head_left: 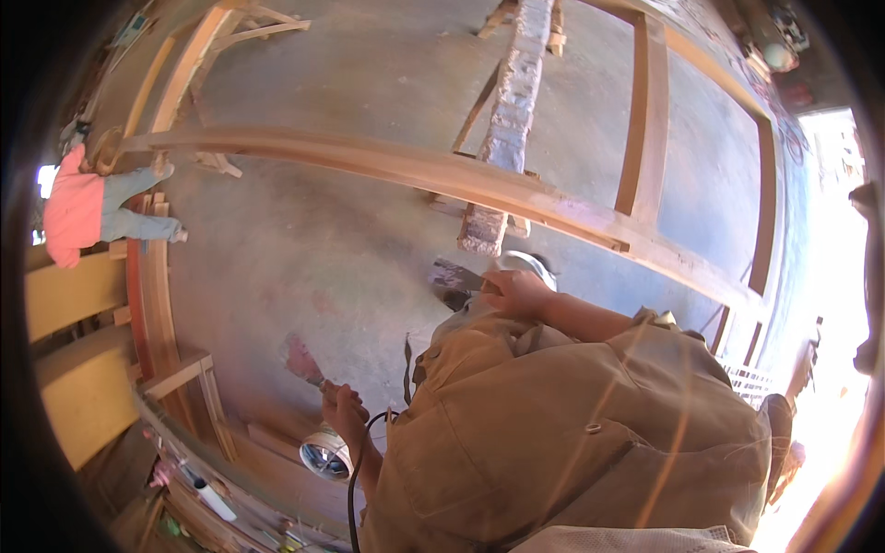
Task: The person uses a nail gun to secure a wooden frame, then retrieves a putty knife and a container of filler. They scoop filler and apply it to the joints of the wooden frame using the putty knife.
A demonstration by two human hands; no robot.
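- Over at the far left, someone in a salmon top [76, 207].
- Nearer, a pink-smeared scraper [300, 358], its handle gripped in the left hand's [344, 405] curled fingers, near a round bucket [325, 457].
- A dark-smeared scraper [455, 276], pinched by the right hand's [518, 293] fingers, just below a paint-crusted beam [510, 120].
- Rightmost, a wooden frame [648, 120].

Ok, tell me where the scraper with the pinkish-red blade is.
In the head view, the scraper is in the left hand, lower left of centre, with the round white-rimmed container below.
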